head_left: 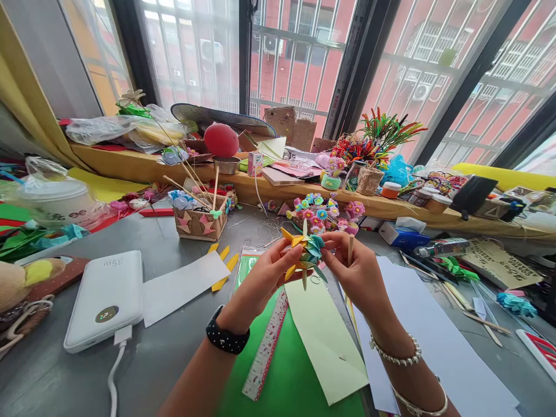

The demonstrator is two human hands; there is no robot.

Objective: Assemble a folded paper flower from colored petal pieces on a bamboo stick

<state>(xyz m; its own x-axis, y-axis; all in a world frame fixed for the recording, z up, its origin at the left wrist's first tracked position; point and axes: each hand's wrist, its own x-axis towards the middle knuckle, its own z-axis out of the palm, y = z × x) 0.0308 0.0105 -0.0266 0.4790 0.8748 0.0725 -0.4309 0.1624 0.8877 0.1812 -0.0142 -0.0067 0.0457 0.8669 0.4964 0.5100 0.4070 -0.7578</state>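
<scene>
The folded-paper ornament (313, 249), with yellow, teal and pale green points, is between my two hands, raised over the middle of the bench (158, 356). My left hand (278, 262) comes in from the lower left, thumb and fingers pinching its yellow side. My right hand (354, 265) bends in from the other side, thumb and fingertips gripping the teal side, while a thin wooden stick (351, 246) stands nearly upright against its fingers. Both forearms angle forward and inward, a black watch band (228, 333) on my left wrist, a beaded bracelet (397, 351) on my right.

Below lie a pale green paper strip (328, 341) and a patterned ruler (266, 353), both over a green sheet (299, 388). White paper (438, 341) spreads under my right forearm. To the left are yellow folded pieces (232, 269), a white paper strip (186, 286) partly over them, and a white power bank (106, 298) with its cable (113, 379). Just beyond my hands sits a cluster of small flowers (319, 209), partly hidden by them; a woven basket (202, 226) stands left of it.
</scene>
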